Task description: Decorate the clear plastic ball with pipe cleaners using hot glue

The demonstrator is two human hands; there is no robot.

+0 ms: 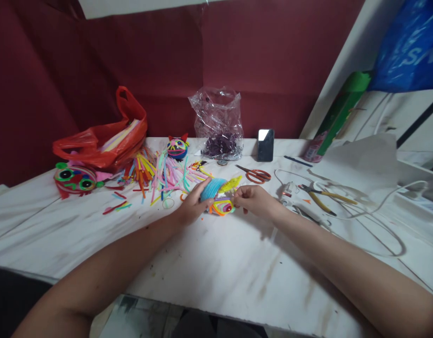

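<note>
A round craft figure [216,190] wound in light blue, with a yellow ear-like piece [231,184] and a bright multicoloured eye [226,207], rests near the middle of the table. My left hand [195,203] is wrapped round its left side, thumb at the front. At its right side my right hand [252,199] has its fingers pinched together beside the eye and the yellow piece; whatever they hold is too small to make out. Just behind lie red-handled scissors [256,175].
Pipe cleaners [170,173], a red bag [110,136] and two finished-looking figures [77,178] [177,147] occupy the left. A clear plastic bag [219,124] and phone [265,144] stand behind. On the right are a glue gun [289,192], pliers [329,197] and a looping white cable [395,230].
</note>
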